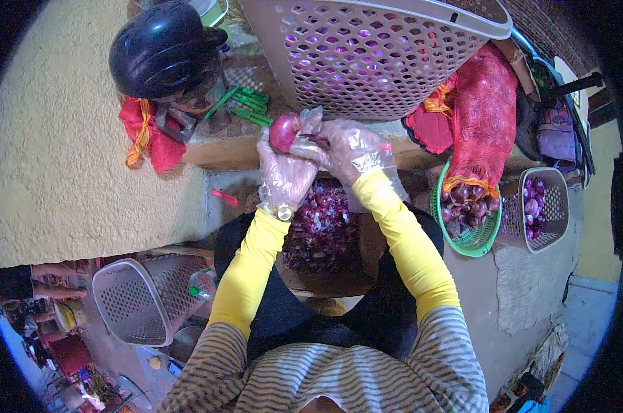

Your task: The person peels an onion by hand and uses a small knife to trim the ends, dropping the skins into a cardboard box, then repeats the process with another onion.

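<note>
A red onion [284, 132] sits in my left hand [289, 168], gripped by the fingers and thumb. Close against it, my right hand [356, 148] is closed around what looks like a small knife [387, 147]; a pink end shows at the palm, and most of it is hidden by the fingers. Both hands wear clear plastic gloves. Below them, between my knees, lies a heap of purple onion skins [322, 227] in a container.
A large perforated basket [387, 76] of onions stands ahead. To the right are a red mesh sack [487, 103], a green basket [487, 244] and a smaller onion basket [559, 230]. A dark helmet [156, 51] and green-handled items [249, 103] lie left; another basket [129, 303] is lower left.
</note>
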Demonstrator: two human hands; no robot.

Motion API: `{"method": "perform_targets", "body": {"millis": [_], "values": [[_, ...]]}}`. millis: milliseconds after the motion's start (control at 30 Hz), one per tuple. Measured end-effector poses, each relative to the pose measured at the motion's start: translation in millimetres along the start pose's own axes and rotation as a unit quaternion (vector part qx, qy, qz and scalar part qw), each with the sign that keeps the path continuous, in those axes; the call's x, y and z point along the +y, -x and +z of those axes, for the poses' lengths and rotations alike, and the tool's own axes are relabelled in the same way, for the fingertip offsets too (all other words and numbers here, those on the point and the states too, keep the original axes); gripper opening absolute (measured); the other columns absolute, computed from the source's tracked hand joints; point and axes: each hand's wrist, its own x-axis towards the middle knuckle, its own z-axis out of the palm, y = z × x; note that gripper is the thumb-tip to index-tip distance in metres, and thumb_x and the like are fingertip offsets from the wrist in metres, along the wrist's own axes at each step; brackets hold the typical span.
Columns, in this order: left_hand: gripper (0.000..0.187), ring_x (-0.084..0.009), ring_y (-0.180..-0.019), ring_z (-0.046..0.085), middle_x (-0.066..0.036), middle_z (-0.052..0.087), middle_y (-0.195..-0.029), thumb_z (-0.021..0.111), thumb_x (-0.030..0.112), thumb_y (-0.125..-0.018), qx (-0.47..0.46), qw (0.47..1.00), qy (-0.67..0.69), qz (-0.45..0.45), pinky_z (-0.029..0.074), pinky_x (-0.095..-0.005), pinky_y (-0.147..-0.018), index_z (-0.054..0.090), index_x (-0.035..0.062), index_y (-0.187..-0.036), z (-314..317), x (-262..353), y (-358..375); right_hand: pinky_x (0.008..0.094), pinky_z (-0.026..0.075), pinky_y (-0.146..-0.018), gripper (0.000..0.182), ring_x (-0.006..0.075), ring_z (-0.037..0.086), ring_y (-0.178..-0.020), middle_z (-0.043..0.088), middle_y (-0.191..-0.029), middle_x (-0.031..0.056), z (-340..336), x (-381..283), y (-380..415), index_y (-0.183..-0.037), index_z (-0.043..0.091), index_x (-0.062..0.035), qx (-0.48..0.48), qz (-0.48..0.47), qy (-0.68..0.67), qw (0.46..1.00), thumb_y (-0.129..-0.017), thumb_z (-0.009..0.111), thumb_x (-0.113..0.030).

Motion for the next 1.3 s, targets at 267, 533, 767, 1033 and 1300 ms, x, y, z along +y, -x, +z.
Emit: {"method": "perform_targets", "body": {"millis": [267,533,767,1033,1300], "values": [[0.058,-0.0332,-0.123,0.057,-0.019,0.054,-0.141,0.048,0.046,-0.100,0.077,0.990,-0.102,0.063,0.048,-0.0461,-0.106,0.050,0.0012,-0.137,-6.4,11.0,-3.0,0.0411,0.050,-0.061,0.055,0.0325,0.066,-0.066,0.064,-0.069,0.0158,-3.9,16.8,0.6,-0.077,0.066,-0.0030,0.058,0.033,-0.031,0.997,-0.071,0.083,-0.055],[0.059,-0.0237,-0.109,0.064,-0.013,0.062,-0.129,0.034,0.053,-0.106,0.085,0.887,-0.442,0.099,0.049,-0.0378,-0.100,0.054,0.0057,-0.135,-29.8,20.4,4.4,0.0465,0.052,-0.067,0.060,0.0358,0.068,-0.074,0.068,-0.077,0.0174,-16.2,10.5,5.9,-0.080,0.070,-0.0081,-0.039,0.036,-0.067,0.996,-0.070,0.077,-0.067],[0.048,-0.0242,-0.109,0.064,-0.012,0.064,-0.126,0.052,0.007,-0.101,-0.043,0.836,-0.524,0.158,0.051,-0.0374,-0.096,0.035,0.0016,-0.146,-16.5,18.9,16.4,0.0460,0.054,-0.071,0.061,0.0368,0.069,-0.077,0.070,-0.081,0.0178,-10.2,10.3,6.6,-0.084,0.072,-0.0084,-0.065,0.001,-0.052,0.997,-0.073,0.074,-0.068],[0.036,-0.0218,-0.109,0.063,-0.011,0.065,-0.123,0.043,0.021,-0.105,0.005,0.880,-0.462,0.110,0.049,-0.0360,-0.098,0.046,0.0031,-0.136,-9.3,23.0,12.5,0.0466,0.054,-0.071,0.060,0.0369,0.069,-0.078,0.071,-0.081,0.0177,-3.4,10.0,6.0,-0.085,0.074,-0.0097,-0.062,0.006,-0.046,0.997,-0.076,0.070,-0.069],[0.059,-0.0157,-0.096,0.065,-0.007,0.070,-0.107,0.024,0.046,-0.109,0.093,0.810,-0.567,0.117,0.049,-0.0331,-0.096,0.067,0.0056,-0.108,7.8,17.6,15.4,0.0473,0.054,-0.068,0.055,0.0361,0.070,-0.073,0.070,-0.074,0.0168,2.7,13.4,5.7,-0.083,0.075,-0.0118,-0.117,0.036,-0.062,0.991,-0.086,0.062,-0.065]]}}
